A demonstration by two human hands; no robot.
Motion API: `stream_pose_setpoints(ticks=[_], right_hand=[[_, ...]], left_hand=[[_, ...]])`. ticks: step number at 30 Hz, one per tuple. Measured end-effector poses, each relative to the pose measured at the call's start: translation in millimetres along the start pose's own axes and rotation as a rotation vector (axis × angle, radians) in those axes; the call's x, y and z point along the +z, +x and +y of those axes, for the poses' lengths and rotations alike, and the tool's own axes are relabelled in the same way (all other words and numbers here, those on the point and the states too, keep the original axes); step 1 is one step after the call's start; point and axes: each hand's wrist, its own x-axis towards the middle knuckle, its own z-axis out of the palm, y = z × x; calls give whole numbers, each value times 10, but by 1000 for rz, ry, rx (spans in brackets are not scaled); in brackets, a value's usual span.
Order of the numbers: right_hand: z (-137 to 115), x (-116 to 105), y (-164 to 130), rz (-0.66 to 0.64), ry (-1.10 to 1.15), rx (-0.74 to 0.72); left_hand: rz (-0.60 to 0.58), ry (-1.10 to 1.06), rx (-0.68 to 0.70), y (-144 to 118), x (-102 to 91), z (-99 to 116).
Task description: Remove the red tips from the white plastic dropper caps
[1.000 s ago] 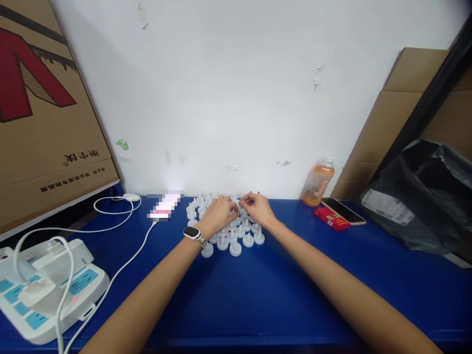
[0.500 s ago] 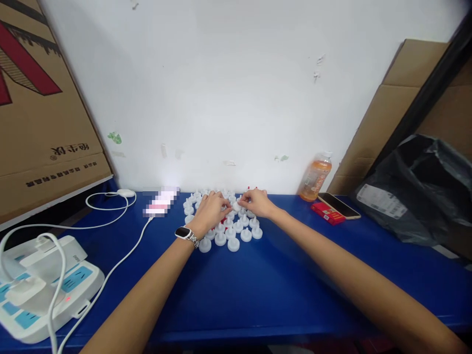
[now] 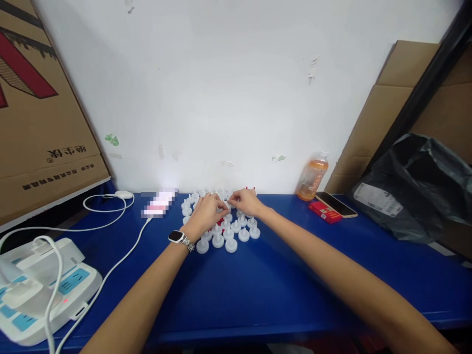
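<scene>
Here the left hand (image 3: pixel 204 212) and the right hand (image 3: pixel 245 201) met over the group of small white caps (image 3: pixel 224 228) at the back of the blue table (image 3: pixel 258 285), near the wall; the fingertips were curled together as if pinching one piece, though I could not tell which. A light, steady pinch seemed best, so the neighbours stayed upright. Open room lay toward the front edge; the bottle (image 3: pixel 312 176) and phone (image 3: pixel 336 204) stood well apart on the right.

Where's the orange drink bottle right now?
In the head view, the orange drink bottle stands at the back right of the blue table, against the wall, just left of the phone lying on the red box.
</scene>
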Motion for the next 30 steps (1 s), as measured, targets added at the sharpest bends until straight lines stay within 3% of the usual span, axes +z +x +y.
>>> stream_pose_setpoints(ticks=[8,14,19,30], right_hand=[[85,-182,-144,137,121,20],[48,-134,-125,-30,52,19],[13,-76,-96,-85,-30,-4],[16,-237,-79,-203,-138,38]], left_hand=[[14,-4,-12,-29,-18,33],[8,-7,-26,-33,-18,78],[27,-5,-17,-11,19,52],[13,45,9,94,62,107]])
